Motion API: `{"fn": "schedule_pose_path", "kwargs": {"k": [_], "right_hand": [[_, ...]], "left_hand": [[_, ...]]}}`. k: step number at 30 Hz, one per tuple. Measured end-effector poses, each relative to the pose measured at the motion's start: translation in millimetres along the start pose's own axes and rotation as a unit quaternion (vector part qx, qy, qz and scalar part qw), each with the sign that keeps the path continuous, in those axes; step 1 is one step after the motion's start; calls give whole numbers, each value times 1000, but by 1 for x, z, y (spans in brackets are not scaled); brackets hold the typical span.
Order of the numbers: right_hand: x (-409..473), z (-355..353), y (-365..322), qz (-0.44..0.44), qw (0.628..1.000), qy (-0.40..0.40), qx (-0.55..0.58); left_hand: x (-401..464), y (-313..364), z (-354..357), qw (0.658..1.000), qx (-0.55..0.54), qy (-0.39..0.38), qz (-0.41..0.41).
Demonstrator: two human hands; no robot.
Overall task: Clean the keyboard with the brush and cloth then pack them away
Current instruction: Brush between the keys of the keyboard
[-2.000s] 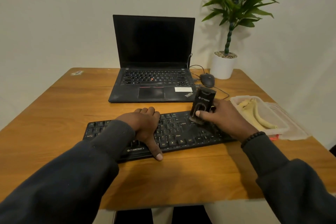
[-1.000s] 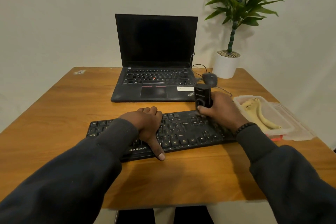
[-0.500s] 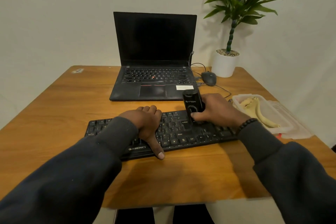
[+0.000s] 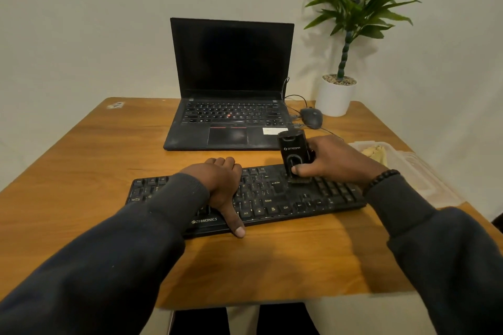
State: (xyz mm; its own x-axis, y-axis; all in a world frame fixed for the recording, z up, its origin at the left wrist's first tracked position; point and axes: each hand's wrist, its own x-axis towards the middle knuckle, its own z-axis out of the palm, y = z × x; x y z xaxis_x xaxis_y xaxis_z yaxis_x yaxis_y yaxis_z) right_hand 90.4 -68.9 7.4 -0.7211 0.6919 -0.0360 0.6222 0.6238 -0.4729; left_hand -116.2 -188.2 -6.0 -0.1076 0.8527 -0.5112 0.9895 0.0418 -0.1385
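A black keyboard (image 4: pixel 285 198) lies across the near part of the wooden table (image 4: pixel 81 160). My left hand (image 4: pixel 220 187) rests flat on its middle keys, thumb reaching down over the front edge. My right hand (image 4: pixel 337 162) grips a black brush (image 4: pixel 293 155) upright, its bristles touching the keys near the Enter key. A yellowish cloth (image 4: pixel 377 153) lies in a clear plastic container (image 4: pixel 408 168) at the right edge, partly hidden behind my right hand.
An open black laptop (image 4: pixel 228 117) sits behind the keyboard with a dark mouse (image 4: pixel 311 117) and its cable to the right. A potted plant in a white pot (image 4: pixel 336 96) stands at the back right corner. A small sticker (image 4: pixel 115 105) lies at the back left.
My right hand has swept the brush back and forth over the keyboard's right half, lately shifting it slightly right. The left hand has stayed on the keys.
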Motion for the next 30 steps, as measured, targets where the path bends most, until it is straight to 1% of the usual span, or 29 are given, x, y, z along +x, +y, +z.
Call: {"fn": "schedule_pose_path", "kwargs": {"k": [2, 4, 5, 8, 9, 10, 11, 13, 14, 15, 17, 19, 20, 21, 22, 24, 25, 26, 28, 30], "right_hand": [[3, 10, 0, -9, 998, 57, 18], [4, 22, -1, -6, 996, 76, 45], [2, 23, -1, -2, 996, 59, 60], [-10, 7, 3, 1, 996, -68, 63], [-12, -1, 5, -2, 994, -88, 56], [-13, -5, 7, -3, 995, -76, 58], [-11, -5, 10, 0, 997, -30, 67], [-4, 3, 14, 0, 993, 92, 74], [-2, 10, 15, -2, 989, 127, 72], [-1, 17, 16, -1, 989, 134, 69], [-5, 22, 18, 11, 993, 90, 73], [-15, 15, 20, 15, 995, 8, 94], [-19, 10, 22, 13, 994, -18, 108], [-21, 6, 24, 9, 992, -16, 122], [-21, 4, 26, 11, 991, 16, 134], [-18, 7, 27, 24, 986, 103, 130], [-17, 10, 26, 24, 985, 124, 115], [-16, 14, 25, 19, 987, 123, 96], [-20, 19, 25, 10, 993, 83, 77], [-25, 14, 23, 8, 993, 41, 110]], "left_hand": [[-1, 0, 0, 1000, -2, -1, 0], [-2, -1, 1, 1000, -5, 2, 0], [-2, -1, 2, 1000, -5, 4, 0], [-3, -1, 3, 1000, -4, 6, 2], [-2, -1, 3, 1000, -3, 6, 3], [-2, -1, 3, 1000, -2, 4, 3], [-1, -1, 2, 1000, -1, 2, 2], [0, 0, 0, 1000, 0, -1, 0], [-1, 1, 0, 1000, 1, -1, -1], [-1, 1, 0, 1000, 2, 0, 0], [-1, -1, 1, 1000, 5, 6, 5], [0, -2, 3, 1000, 3, 12, 9], [0, -3, 3, 1000, 1, 13, 10], [0, -3, 3, 1000, 1, 14, 10], [0, -3, 3, 1000, 2, 14, 10], [0, -1, 2, 1000, 2, 15, 9], [0, -1, 2, 1000, 3, 16, 9], [-1, -2, 2, 1000, 5, 16, 10], [-1, -2, 3, 1000, 5, 12, 10], [-2, -2, 3, 1000, 2, 9, 9]]}}
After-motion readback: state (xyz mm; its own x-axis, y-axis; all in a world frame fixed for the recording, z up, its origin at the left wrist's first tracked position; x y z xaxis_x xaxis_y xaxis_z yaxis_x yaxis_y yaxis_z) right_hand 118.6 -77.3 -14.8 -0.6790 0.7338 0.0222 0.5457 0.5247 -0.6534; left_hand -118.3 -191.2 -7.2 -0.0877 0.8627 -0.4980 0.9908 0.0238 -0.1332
